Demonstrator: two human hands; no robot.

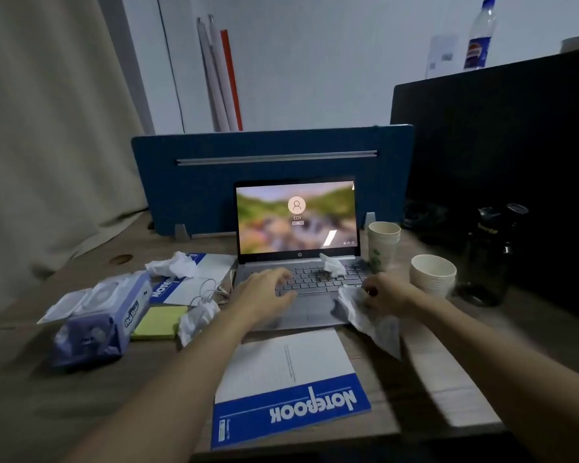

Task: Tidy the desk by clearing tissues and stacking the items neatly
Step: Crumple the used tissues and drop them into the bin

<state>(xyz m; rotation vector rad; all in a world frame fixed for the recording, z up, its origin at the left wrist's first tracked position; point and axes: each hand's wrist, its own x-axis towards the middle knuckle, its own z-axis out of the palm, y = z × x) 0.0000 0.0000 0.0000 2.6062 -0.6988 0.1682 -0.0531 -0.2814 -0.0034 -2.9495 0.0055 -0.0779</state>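
Note:
My right hand (386,292) grips a crumpled tissue (368,315) at the right edge of the open laptop (298,259). My left hand (264,292) hovers over the keyboard's left side, fingers spread, holding nothing. A small tissue (331,265) lies on the keys below the screen. Two more crumpled tissues lie to the left: one (174,265) on a notebook (194,282), one (198,320) beside yellow sticky notes (159,322). A second blue and white notebook (288,385) lies in front of the laptop.
An opened wet-wipes pack (97,315) sits at the left. White earphone cable (208,292) lies left of the laptop. Two stacks of paper cups (383,245) (433,275) and a dark bottle (488,259) stand at the right. A blue divider (271,175) closes the desk's back.

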